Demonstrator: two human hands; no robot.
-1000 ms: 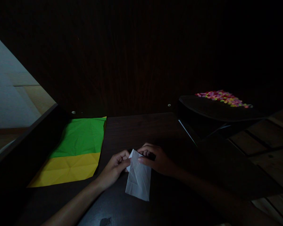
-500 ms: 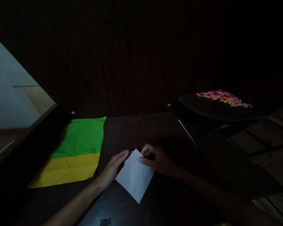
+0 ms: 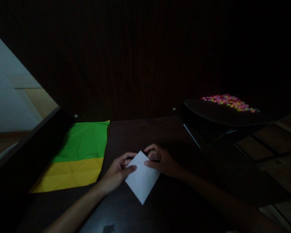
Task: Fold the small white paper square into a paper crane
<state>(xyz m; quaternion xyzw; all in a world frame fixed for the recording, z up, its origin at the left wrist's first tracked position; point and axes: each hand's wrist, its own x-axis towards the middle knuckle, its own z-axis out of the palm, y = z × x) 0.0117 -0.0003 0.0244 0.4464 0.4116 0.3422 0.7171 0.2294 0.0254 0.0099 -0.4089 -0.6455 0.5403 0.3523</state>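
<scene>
A: Edges, room?
B: White folded paper [image 3: 142, 183] over mid tabletop [image 3: 143, 132], diamond-shaped, one corner pointing away, one toward the wearer. Strip of wood separates it from the green-and-yellow paper [image 3: 83, 142] at left; more wood runs back to the dark panel [image 3: 126, 71].
A: Hands?
B: Left hand [image 3: 120, 170] grips its left side, thumb in front. Right hand [image 3: 163, 162]: thumb on its face, fingers half curled; too dim to tell if gripping.
A: Materials, room?
B: Coloured paper's creased, flat. Panel's wood-grained. Small pink-yellow pieces [image 3: 229, 102] heaped on rounded ledge [image 3: 213, 114], right. Dim room; pale wall [image 3: 7, 81], left.
</scene>
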